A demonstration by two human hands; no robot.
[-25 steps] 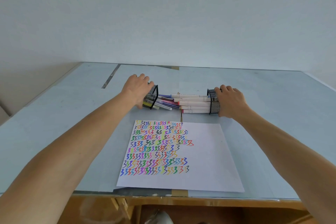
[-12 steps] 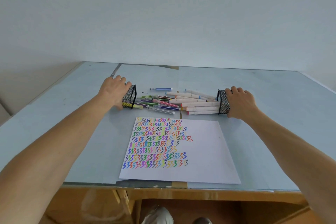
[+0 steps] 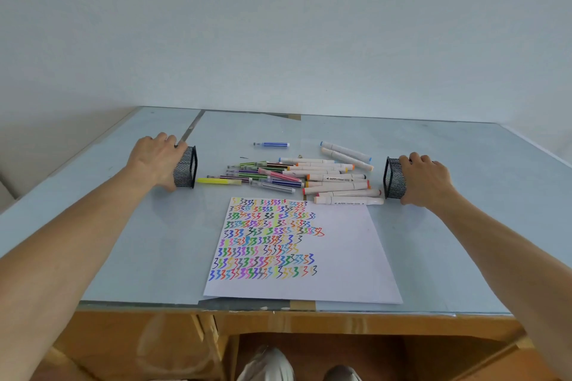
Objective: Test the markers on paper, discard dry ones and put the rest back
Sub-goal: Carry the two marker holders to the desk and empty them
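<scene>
Left hand [image 3: 156, 158] grips left mesh cup [image 3: 185, 166], right hand [image 3: 425, 180] grips right mesh cup [image 3: 394, 177]; both cups on sides, mouths facing inward. Markers [image 3: 291, 175] lie loose on table [image 3: 123, 241] between cups (one blue marker [image 3: 271, 144] apart, farther back). Scribbled paper [image 3: 346, 257] just before pile.

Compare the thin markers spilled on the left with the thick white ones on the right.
The thin markers are slim with coloured or clear barrels; the thick markers have fat white barrels with coloured ends only. The thin ones lie nearer the left cup, held by the left hand; the thick ones lie nearer the right cup, held by the right hand. Both piles lie flat on the table, behind the paper.
</scene>
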